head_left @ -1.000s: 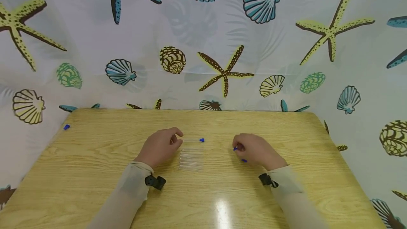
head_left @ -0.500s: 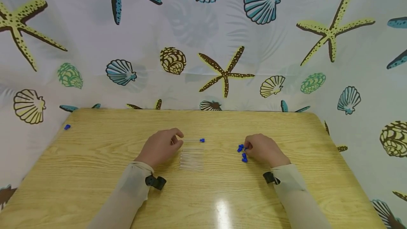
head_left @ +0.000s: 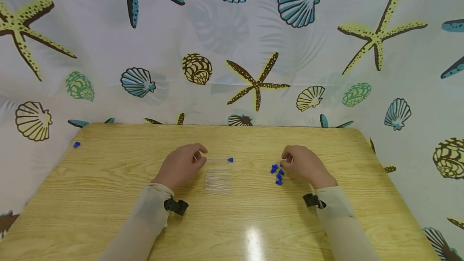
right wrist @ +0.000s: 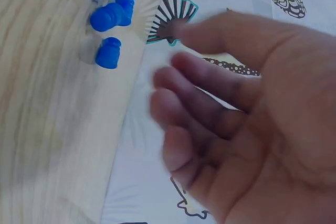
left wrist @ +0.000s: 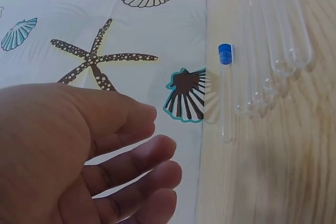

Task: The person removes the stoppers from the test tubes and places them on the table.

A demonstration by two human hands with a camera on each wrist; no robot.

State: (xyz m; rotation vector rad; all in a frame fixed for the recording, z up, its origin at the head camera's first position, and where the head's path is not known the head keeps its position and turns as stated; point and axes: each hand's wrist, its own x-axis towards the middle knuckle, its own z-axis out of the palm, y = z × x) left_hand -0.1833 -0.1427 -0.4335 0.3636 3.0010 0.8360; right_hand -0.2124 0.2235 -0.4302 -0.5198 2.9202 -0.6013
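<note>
Several clear glass test tubes (head_left: pixel 218 182) lie side by side on the table, with one more test tube (left wrist: pixel 226 103) beside them that has a blue stopper (head_left: pixel 230 160) in its end. My left hand (head_left: pixel 182 163) hovers just left of that stoppered tube, fingers loosely curved and holding nothing. To the right of the tubes is a small group of loose blue stoppers (head_left: pixel 279 177). My right hand (head_left: pixel 306 166) is at the right side of this group, its fingers relaxed and nothing between them in the right wrist view. One stopper is partly hidden by its fingertips in the head view.
A single blue stopper (head_left: pixel 76 144) lies far off at the table's left edge. The wooden table (head_left: pixel 232 228) ends at the back against a white cloth (head_left: pixel 232 31) printed with shells and starfish.
My right hand has moved right and let go of blue stoppers, which now show loose on the table. The left hand has hardly moved, and the tubes lie as before.
</note>
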